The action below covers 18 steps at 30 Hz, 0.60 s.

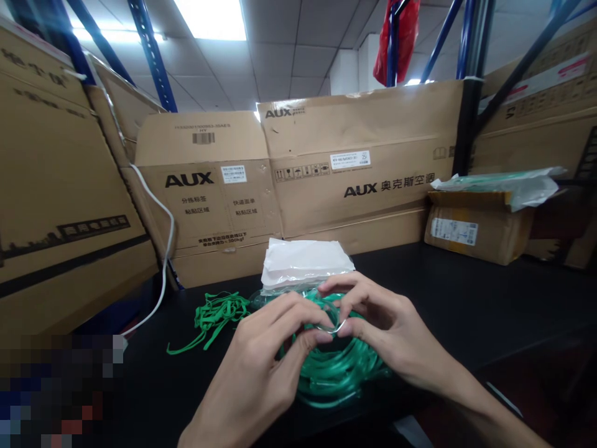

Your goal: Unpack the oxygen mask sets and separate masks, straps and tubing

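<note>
Brown cardboard AUX cartons [364, 180] beyond black tabletop [466, 311]; glossy green coil [331, 386] on it. Relative to coil: left hand [263, 348] at nine o'clock, right hand [385, 320] at two, both closed to a thumb-and-forefinger pinch; white packets [308, 256] at twelve; tangled green strips [221, 313] toward ten; thin shiny strand [333, 331] pinched in both hands, over coil.

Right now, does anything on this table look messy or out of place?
Mostly the green strips: they lie in a loose tangle left of the coil, one end straggling out, while the coil is wound in loops. Also, the packet on the small box sticks out past its right edge. I see no spill.
</note>
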Motion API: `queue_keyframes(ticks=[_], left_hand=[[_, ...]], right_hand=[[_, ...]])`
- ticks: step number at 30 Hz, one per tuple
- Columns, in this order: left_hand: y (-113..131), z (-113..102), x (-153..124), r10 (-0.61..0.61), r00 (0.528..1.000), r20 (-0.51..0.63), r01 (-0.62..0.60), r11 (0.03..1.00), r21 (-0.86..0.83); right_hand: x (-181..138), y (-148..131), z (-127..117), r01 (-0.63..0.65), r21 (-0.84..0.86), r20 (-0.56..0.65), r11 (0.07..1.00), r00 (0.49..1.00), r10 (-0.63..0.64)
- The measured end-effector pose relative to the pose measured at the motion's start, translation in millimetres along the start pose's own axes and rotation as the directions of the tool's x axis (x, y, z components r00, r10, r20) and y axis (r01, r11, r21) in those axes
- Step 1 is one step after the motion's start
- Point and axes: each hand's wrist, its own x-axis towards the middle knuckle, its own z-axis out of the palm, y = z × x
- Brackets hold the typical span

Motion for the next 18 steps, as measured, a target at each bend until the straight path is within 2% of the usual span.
queue_keyframes(ticks=[4,8,13,18], left_hand=[[1.5,0.2,1.6,0.035,0.999,-0.039,-0.033,0.998,0.058],[2.6,1.5,1.2,0.090,0.994,-0.064,-0.082,0.989,0.121],[3.3,-0.3,-1.2,0.156,0.987,-0.046,-0.148,0.978,0.146],[4.2,-1.8,-2.3,0.158,0.987,-0.013,-0.154,0.977,0.149]], right_hand=[[0.2,2.5,4.7,0.060,0.038,-0.042,0.997,0.997,-0.058],[-1.3,0.6,5.4,0.051,0.061,-0.017,0.997,0.999,-0.050],[-3.1,-3.7,3.7,0.048,0.107,0.002,0.993,0.999,-0.048],[-3.5,-4.4,3.7,0.077,0.099,-0.013,0.992,0.997,-0.076]])
